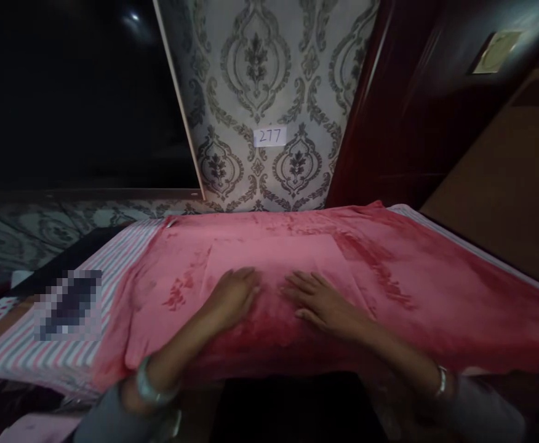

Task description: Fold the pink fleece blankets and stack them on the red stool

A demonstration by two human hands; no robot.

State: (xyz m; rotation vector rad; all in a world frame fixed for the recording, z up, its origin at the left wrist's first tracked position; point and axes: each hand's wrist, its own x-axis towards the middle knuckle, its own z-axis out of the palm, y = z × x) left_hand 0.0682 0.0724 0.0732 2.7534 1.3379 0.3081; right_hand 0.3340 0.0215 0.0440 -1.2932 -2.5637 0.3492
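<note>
A pink-red plush cloth [403, 277] is spread over a surface in front of me, its pile brushed into lighter and darker patches. On its middle lies a flat, roughly rectangular pink piece of fabric [274, 249]; whether it is separate or a folded part of the cloth I cannot tell. My left hand [235, 295] rests palm down at the left of this piece, fingers stretched out and a little blurred. Opposite it, my right hand [322, 301] lies palm down with fingers spread. Neither hand grips anything; a darker, rumpled band of pile shows between them.
Under the pink cloth, a striped cover [126, 258] shows at the left, with a pixelated dark object [69, 306] on it. Behind stand a large dark screen [80, 98] and a patterned wall with a paper label [270, 136] reading 277. Dark red panelling [399, 117] rises at the right.
</note>
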